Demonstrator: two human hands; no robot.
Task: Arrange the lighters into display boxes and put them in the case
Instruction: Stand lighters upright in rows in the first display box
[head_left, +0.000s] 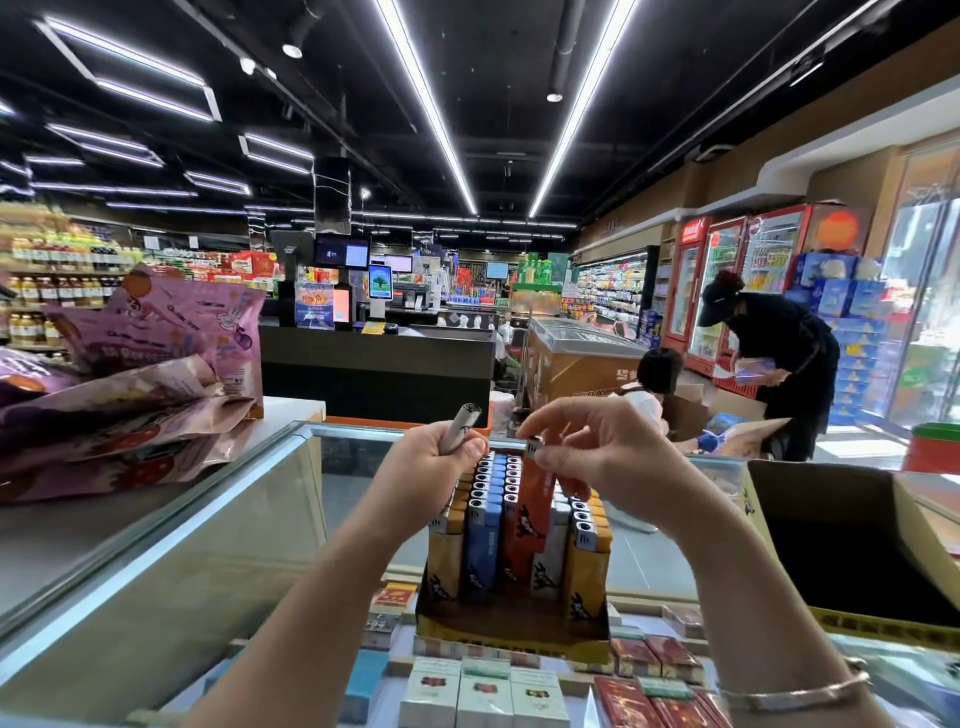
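Left hand (434, 457) grips a grey lighter (460, 427). Right hand (587, 447) pinches an orange lighter (531, 499) at 12 o'clock above the display box (511, 626).

The left hand (435, 457) covers the lower part of a grey lighter (459, 427) and the far-left rows of the display box (511, 631). The right hand (582, 449) hides part of the metal head of the red lighter (531, 512) it pinches, and its wrist crosses the far-right rows. Print on the lighters and on the cigarette packs (483, 693) under the glass bench (218, 525) is too blurred to read. The bottom edge cuts both forearms, the right edge an open carton (841, 540), and the left edge the purple snack bags (130, 374). Far shelf goods are too small to identify.
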